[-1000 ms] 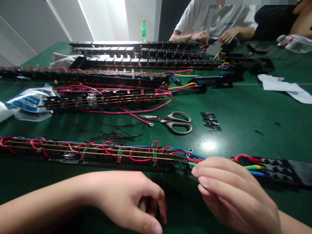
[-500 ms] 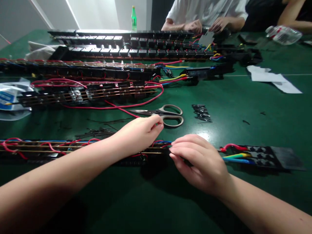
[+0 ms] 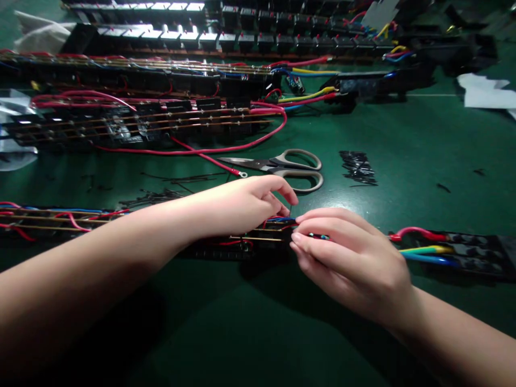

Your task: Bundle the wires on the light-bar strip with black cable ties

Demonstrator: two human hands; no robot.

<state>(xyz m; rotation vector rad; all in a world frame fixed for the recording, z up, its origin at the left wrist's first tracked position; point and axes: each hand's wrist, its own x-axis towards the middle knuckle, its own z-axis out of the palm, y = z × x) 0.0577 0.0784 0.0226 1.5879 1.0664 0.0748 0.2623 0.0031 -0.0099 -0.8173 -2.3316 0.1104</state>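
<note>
A long black strip (image 3: 226, 251) with brass-coloured rods and red and blue wires lies crosswise in front of me. My right hand (image 3: 346, 258) closes its fingertips round the strip and its wires, right of the rods' ends. Its fingers hide what lies between them. My left hand (image 3: 250, 207) is over the strip just to the left, thumb and index finger apart. Close to these fingertips a thin dark line, perhaps a cable tie end, stands up. Scissors (image 3: 278, 164) with grey handles lie just beyond my left hand.
Loose black ties (image 3: 157, 198) lie left of the scissors, and a pile of short black pieces (image 3: 358, 167) to the right. A red cable (image 3: 201, 155) with a ring terminal loops nearby. Several similar wired strips (image 3: 161, 67) fill the far side. White paper (image 3: 486, 90) lies at right.
My left thumb and index finger have parted from a pinch and moved slightly right. My right hand stays at the strip. The view has tilted down, and the other person has left the picture.
</note>
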